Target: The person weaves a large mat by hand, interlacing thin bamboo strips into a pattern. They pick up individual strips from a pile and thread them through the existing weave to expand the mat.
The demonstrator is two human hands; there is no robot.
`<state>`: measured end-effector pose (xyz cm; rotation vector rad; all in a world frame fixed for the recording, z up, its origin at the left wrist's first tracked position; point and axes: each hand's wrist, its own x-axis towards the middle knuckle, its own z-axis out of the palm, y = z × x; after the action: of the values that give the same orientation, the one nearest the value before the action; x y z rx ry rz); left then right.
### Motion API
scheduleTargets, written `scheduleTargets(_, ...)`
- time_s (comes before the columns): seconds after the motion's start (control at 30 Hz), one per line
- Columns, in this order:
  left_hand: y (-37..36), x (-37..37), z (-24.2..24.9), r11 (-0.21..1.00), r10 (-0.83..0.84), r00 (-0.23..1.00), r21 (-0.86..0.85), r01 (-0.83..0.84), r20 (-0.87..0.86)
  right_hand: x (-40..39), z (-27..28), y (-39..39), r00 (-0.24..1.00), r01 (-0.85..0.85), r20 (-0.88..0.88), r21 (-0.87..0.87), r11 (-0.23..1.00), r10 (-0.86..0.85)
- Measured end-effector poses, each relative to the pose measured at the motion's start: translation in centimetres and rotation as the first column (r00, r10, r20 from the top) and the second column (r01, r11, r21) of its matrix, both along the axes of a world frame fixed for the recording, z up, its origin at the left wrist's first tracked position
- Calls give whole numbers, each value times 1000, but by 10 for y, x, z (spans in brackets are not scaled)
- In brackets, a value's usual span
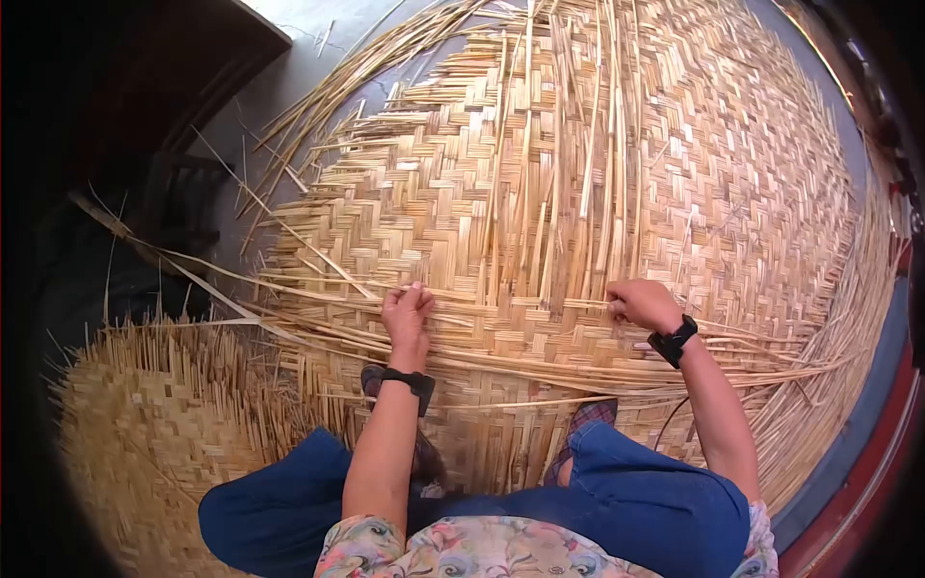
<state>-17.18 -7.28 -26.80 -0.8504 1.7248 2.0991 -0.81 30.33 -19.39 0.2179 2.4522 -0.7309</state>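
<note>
Wide pale woven bamboo-strip mat (597,193) spread on floor: light, springy, splintery at edges. Left hand (407,313) pressing flat, fingers closed on a loose thin horizontal bamboo strip (501,301); right hand (644,303) apparently pinching same strip

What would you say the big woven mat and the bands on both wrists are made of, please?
The mat looks like split bamboo or cane: flat, pale, matte strips in a herringbone weave, loose ends sticking out. The bands on the left wrist and right wrist look like black rubber or plastic, though that is uncertain.
</note>
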Motion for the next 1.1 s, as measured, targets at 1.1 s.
scheduleTargets(1.1,179,69,55,589,-808,589,-37,808,15,-18,-4,-3,928,349,-189,140,926,-321)
